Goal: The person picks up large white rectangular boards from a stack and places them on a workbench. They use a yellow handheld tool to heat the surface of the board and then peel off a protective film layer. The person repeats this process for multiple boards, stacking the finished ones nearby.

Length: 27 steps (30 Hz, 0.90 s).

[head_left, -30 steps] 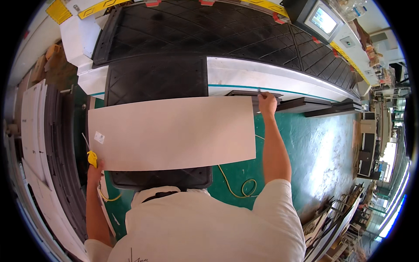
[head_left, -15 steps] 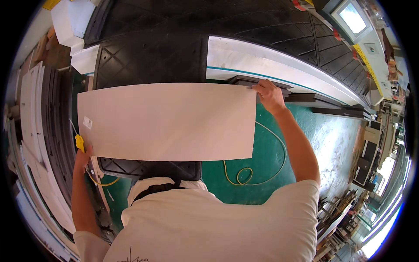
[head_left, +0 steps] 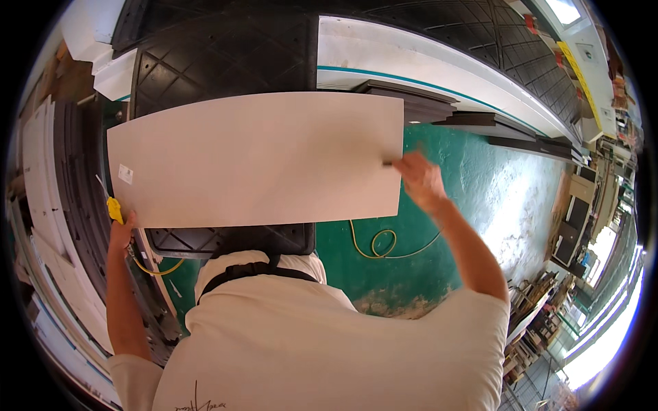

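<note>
A long pale beige panel (head_left: 260,161) lies flat before me across a black ribbed surface (head_left: 226,68), with a small white label (head_left: 125,174) near its left end. At its near left corner, my left hand (head_left: 123,229) is closed round a yellow air blow gun (head_left: 114,209), whose thin nozzle points away from me. Halfway along the right edge is my right hand (head_left: 419,179), smeared by motion, its fingers closed on a small dark flat piece (head_left: 388,164). That piece reaches over the panel's edge; its kind is too blurred to make out.
A yellow air hose (head_left: 384,244) coils on the green floor (head_left: 473,178). Boards (head_left: 44,178) stand stacked at the left. Dark panels (head_left: 493,125) lean by a white, blue-lined conveyor side (head_left: 425,72). Shelves with materials (head_left: 576,226) line the right.
My right hand has moved from the panel's far right corner toward me along its right edge. The whole view has shifted, so the panel sits higher in it. The left hand keeps the blow gun.
</note>
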Tool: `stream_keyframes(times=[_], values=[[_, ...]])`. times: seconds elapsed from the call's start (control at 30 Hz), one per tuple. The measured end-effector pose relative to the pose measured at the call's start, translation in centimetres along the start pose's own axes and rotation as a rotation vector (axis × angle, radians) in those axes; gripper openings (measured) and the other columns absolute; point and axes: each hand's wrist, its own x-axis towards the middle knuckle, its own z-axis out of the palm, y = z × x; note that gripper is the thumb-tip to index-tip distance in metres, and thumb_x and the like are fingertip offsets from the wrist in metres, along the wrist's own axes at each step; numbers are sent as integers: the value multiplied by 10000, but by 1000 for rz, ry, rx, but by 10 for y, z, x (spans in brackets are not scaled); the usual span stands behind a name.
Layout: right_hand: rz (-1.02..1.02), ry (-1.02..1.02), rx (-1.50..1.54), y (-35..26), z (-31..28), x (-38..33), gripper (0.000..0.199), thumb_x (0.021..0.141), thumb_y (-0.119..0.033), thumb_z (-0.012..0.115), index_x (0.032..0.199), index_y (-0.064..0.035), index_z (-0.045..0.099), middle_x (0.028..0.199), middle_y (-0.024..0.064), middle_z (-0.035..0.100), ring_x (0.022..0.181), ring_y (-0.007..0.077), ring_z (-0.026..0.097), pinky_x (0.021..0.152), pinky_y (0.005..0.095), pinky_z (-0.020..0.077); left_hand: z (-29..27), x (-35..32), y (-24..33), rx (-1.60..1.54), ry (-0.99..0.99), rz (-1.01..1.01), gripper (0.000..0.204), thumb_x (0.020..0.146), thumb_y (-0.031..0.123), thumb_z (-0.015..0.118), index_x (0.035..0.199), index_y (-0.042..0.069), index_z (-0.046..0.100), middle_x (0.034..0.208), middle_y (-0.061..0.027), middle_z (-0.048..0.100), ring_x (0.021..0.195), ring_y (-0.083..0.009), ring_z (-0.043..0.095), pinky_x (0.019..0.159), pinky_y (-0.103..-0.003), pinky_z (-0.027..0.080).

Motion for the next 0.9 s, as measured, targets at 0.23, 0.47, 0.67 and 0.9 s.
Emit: stream_keyframes(times=[0.23, 0.47, 0.67, 0.9], values=[[249, -126, 356, -88, 15, -160, 220, 791, 2, 709, 988, -98, 709, 867, 45, 610, 811, 269, 638, 595, 391, 541, 0, 13, -16, -45, -57, 63, 623, 917, 602, 724, 1149, 53, 541, 788, 0, 501, 642, -119, 465, 591, -309, 417], [789, 435, 624, -204, 42, -46, 157, 898, -10, 706, 1044, -53, 744, 894, 128, 638, 767, 292, 645, 674, 383, 522, -2, 21, -14, -48, -57, 137, 687, 879, 656, 731, 1132, 34, 586, 777, -1, 548, 645, -123, 544, 555, -301, 429], [1040, 591, 326, -146, 57, -73, 18, 890, -32, 693, 887, -21, 680, 847, 128, 609, 778, 331, 617, 657, 425, 497, 2, 31, -35, -101, -33, 125, 709, 871, 672, 729, 1147, 32, 594, 860, -3, 592, 659, -119, 566, 552, -293, 428], [893, 577, 362, -119, 42, -110, 111, 899, -48, 720, 1003, -29, 752, 828, 96, 604, 724, 269, 605, 649, 379, 490, 12, 22, -25, -209, -31, 244, 467, 952, 547, 697, 985, 86, 636, 714, 27, 574, 525, -81, 515, 478, -255, 392]])
